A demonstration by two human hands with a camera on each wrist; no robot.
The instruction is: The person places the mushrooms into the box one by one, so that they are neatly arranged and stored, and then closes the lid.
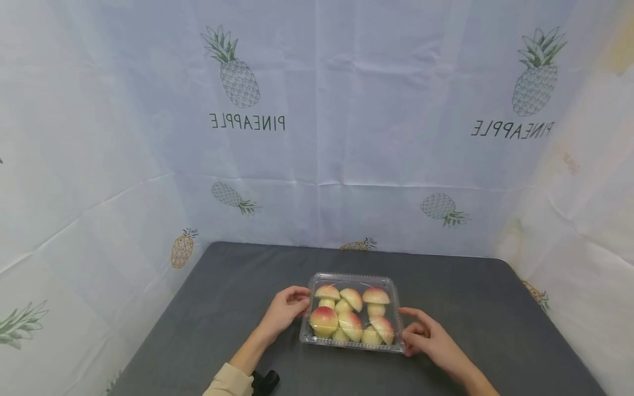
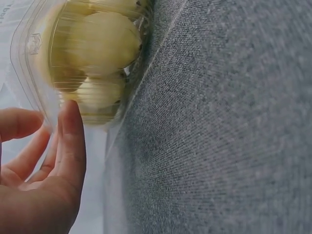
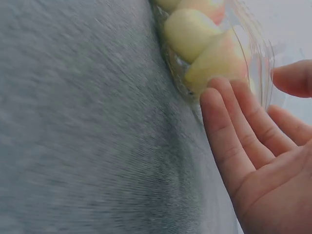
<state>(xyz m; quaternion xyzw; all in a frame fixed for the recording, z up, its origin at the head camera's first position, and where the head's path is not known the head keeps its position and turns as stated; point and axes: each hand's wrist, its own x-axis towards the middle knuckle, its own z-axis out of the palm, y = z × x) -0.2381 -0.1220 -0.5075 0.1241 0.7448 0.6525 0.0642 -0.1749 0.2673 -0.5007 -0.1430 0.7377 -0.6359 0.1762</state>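
A clear plastic clamshell container (image 1: 353, 346) with its lid down sits on the dark table. Inside are several mushroom-shaped pieces (image 1: 324, 320) with pale yellow stems and red-tinged caps. At the container's left edge, my left hand (image 1: 286, 311) holds the rim, its thumb on the upper side and its fingers (image 2: 72, 131) against the side wall. My right hand (image 1: 426, 336) holds the opposite edge near the front corner; in the right wrist view its thumb meets the rim and its fingers (image 3: 226, 129) lie along the lower side. Whether the container's base touches the table is hard to tell.
The dark grey tabletop (image 1: 238, 280) spreads around the container. Pale cloth (image 1: 346, 137) printed with pineapples hangs behind and on both sides. A black object (image 1: 269, 380) shows beside the left sleeve (image 1: 230, 380), at the front.
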